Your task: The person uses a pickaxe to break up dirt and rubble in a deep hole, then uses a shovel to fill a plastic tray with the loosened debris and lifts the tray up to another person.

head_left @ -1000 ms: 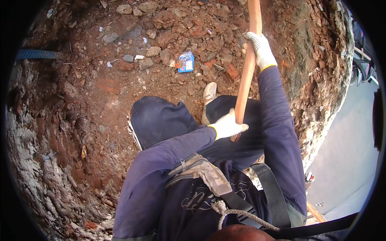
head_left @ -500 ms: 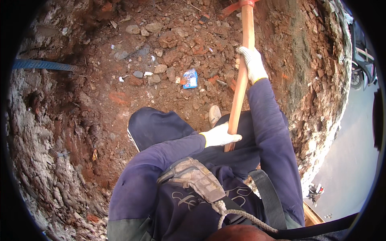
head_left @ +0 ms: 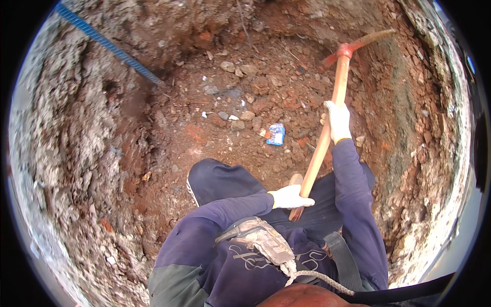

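Note:
A pickaxe slants across the right half of the view, with a pale wooden handle [head_left: 322, 146] and a reddish metal head [head_left: 344, 50] near the right wall of the pit. Low on that handle, close to its butt end, my left hand [head_left: 290, 197] in a white glove is wrapped round the wood. My right hand [head_left: 339, 121], gloved too, grips it further up, below the head. One long point of the head reaches to the right; the other tilts down to the left near the soil.
Rough earth walls curve round me. A blue ribbed steel bar [head_left: 110, 44] sticks out at the upper left. On the pit floor lie a blue wrapper [head_left: 275, 134], several stones [head_left: 247, 115] and broken red soil. My bent knee [head_left: 220, 179] is close to the handle.
The view has tilted, so the scene sits lower and further right, and the whole pickaxe head and more of the steel bar show. Both hands keep their grip on the handle.

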